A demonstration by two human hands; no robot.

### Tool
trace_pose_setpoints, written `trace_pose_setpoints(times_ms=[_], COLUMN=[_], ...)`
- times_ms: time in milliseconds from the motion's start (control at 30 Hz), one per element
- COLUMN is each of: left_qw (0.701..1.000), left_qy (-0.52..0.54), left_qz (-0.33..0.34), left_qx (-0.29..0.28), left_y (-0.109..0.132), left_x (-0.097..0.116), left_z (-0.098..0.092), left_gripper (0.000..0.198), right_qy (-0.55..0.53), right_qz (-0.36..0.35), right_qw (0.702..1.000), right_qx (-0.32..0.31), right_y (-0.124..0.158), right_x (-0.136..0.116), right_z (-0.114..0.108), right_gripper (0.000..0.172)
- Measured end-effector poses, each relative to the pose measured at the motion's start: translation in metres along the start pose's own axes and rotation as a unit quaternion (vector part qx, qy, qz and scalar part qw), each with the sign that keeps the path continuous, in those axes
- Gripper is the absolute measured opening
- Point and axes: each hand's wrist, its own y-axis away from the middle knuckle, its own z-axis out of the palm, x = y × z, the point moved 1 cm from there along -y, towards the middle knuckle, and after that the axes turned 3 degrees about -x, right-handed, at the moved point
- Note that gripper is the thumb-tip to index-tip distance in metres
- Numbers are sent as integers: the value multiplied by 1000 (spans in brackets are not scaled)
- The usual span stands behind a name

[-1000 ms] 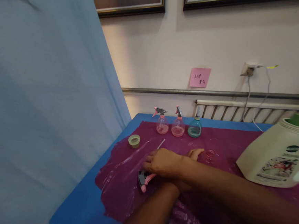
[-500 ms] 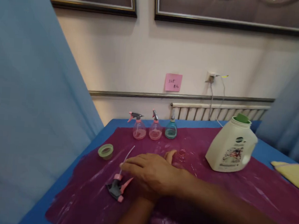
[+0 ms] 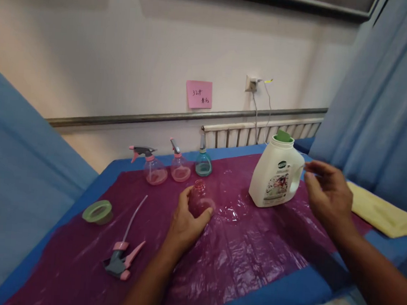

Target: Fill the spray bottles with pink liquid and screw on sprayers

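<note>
My left hand (image 3: 188, 222) is wrapped round a clear pink bottle (image 3: 200, 197) with no top, which stands upright on the purple plastic sheet (image 3: 231, 253). Beside the handle of a large white jug (image 3: 275, 172), my right hand (image 3: 329, 193) hangs with fingers apart and nothing in it. A green piece (image 3: 283, 136) sits in the jug's mouth. The grey and pink spray head (image 3: 119, 261) lies on the sheet at the left, its thin tube pointing away. Near it is a pale green round container (image 3: 98, 212).
Two spray bottles with pink liquid (image 3: 157, 172) (image 3: 181, 168) and a teal one (image 3: 203, 164) stand along the back. A folded yellow cloth (image 3: 380, 209) lies at the right. Behind are a wall rail (image 3: 149, 119) and a socket with cables (image 3: 251, 84).
The view has turned to the right. My crossed arms have parted: the right hand has moved right to the jug, and the left hand now shows around the pink bottle.
</note>
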Motion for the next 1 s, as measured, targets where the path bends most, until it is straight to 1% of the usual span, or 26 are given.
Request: trace_pose_setpoints(times_ms=[33, 67, 133, 167, 200, 267, 333, 433, 533, 633, 700, 833, 900, 1000], left_qw=[1000, 1000, 999, 998, 998, 996, 996, 997, 997, 997, 998, 999, 999, 999], left_qy=[-3, -7, -22, -31, -39, -47, -44, -47, -61, -57, -42, -21, -27, -29], left_qz=[-5, -10, -18, -20, -21, -17, -4, 22, 18, 3, 5, 23, 29, 32], left_qx=[-6, -13, -33, -44, -55, -71, -75, -57, -41, -44, -43, -20, -18, -32], left_y=[0, 0, 1, 2, 3, 4, 5, 5, 5, 6, 7, 9, 9, 8], left_x=[0, -1, -2, -3, -3, -3, -3, -3, -6, -7, -6, -5, -7, -11], left_z=[0, 1, 3, 4, 4, 5, 6, 6, 7, 9, 10, 12, 14, 17], left_gripper=[81, 81, 82, 83, 85, 86, 87, 91, 98, 91, 86, 89, 89, 89], right_qy=[-6, -23, -84, -114, -136, -149, -124, -81, -45, -13, 5, 39, 55, 87], right_qz=[30, 57, 108, 133, 157, 197, 225, 245, 255, 254, 243, 209, 183, 142], right_qw=[999, 998, 989, 981, 972, 959, 956, 958, 960, 964, 968, 976, 980, 981], right_qx=[11, -3, -53, -82, -107, -140, -139, -122, -107, -83, -69, -55, -60, -96], right_y=[-10, -19, -32, -36, -38, -40, -40, -38, -36, -36, -38, -50, -59, -74], right_x=[16, 30, 51, 58, 62, 64, 64, 64, 66, 64, 59, 43, 32, 12], right_z=[0, 3, 12, 17, 22, 29, 32, 35, 39, 43, 44, 39, 34, 27], right_gripper=[47, 54, 65, 66, 64, 52, 39, 29, 25, 22, 19, 14, 14, 16])
